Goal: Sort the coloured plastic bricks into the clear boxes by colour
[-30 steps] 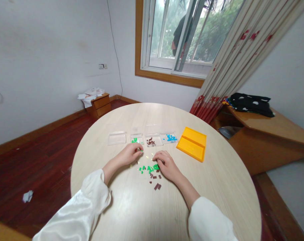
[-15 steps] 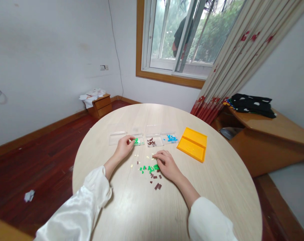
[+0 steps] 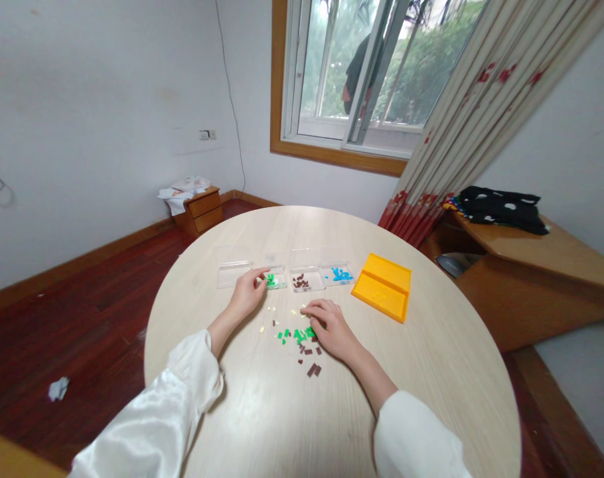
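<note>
My left hand (image 3: 248, 291) is at the clear box with green pieces (image 3: 277, 279), its thumb and forefinger apart over the box's left side. I see nothing held between them. On the table in front of me, my right hand (image 3: 330, 324) hovers low or rests, fingers stretched leftward. Its fingertips are at the pale yellow pieces (image 3: 294, 312), and nothing shows in its grasp. Loose green pieces (image 3: 300, 336) and dark brown pieces (image 3: 314, 370) lie beside and below that hand; some are partly hidden by it.
Along the far side stand a clear box (image 3: 233, 275), a box of brown pieces (image 3: 306, 283) and one of blue pieces (image 3: 339, 275). An open yellow case (image 3: 381, 287) lies to their right, small yellow pieces inside. The round table (image 3: 282, 431) has a curved edge.
My right hand has shifted very slightly left over the pale yellow pieces. The left hand's forefinger has stretched a little further over the green pieces' box.
</note>
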`<control>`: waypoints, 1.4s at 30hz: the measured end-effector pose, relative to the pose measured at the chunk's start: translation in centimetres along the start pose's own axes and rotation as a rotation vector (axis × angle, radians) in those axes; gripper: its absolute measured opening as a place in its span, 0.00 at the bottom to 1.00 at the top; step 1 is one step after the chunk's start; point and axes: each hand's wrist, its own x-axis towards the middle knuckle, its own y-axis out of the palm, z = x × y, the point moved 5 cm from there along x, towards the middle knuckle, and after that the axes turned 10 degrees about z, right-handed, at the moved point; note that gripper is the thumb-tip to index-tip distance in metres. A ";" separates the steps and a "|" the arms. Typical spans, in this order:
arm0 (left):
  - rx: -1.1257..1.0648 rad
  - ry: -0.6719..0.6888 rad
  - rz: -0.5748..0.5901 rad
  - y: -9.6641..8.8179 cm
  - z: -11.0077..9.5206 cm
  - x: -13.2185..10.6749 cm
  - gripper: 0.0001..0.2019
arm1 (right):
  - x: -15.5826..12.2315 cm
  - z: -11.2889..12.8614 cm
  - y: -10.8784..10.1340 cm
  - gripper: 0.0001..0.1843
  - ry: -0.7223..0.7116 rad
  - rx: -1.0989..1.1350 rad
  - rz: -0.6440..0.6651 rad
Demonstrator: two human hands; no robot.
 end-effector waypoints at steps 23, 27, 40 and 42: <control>0.009 0.150 0.217 1.1 -3.1 -1.2 0.08 | -0.1 1.6 0.6 0.20 -0.088 -0.004 0.074; 0.011 0.166 0.341 1.6 -3.7 -1.6 0.12 | -0.1 1.7 0.6 0.21 -0.090 -0.015 0.080; -0.002 0.195 0.598 3.0 -4.3 -2.5 0.06 | -0.1 1.6 0.7 0.16 -0.099 -0.044 0.053; -0.006 0.189 0.605 3.0 -4.2 -2.5 0.06 | -0.1 1.5 0.9 0.17 -0.096 -0.056 0.062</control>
